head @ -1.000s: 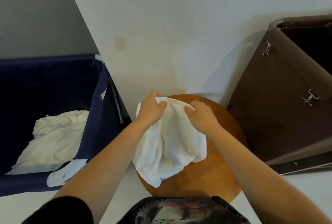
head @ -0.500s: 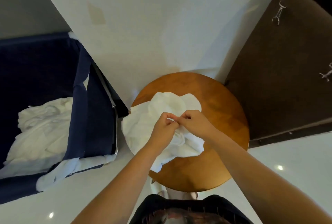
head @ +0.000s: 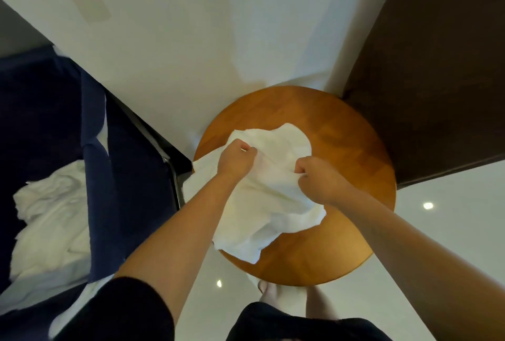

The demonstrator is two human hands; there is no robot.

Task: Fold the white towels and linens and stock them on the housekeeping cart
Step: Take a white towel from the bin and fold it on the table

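The white towel [head: 273, 190] lies rumpled over the round tabletop's [head: 341, 149] left edge, left hand [head: 237, 159] and right hand [head: 317, 179] fisted on its upper hem, apart, probably to spread it flat for folding.

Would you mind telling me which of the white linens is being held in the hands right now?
The white towel over the round wooden table; both fists grip it. The other linens lie untouched in the navy bin.

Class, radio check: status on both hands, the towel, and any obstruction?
Left hand and right hand both clenched on white towel. Towel crumpled, unfolded, over round wooden table. Nothing in the way.
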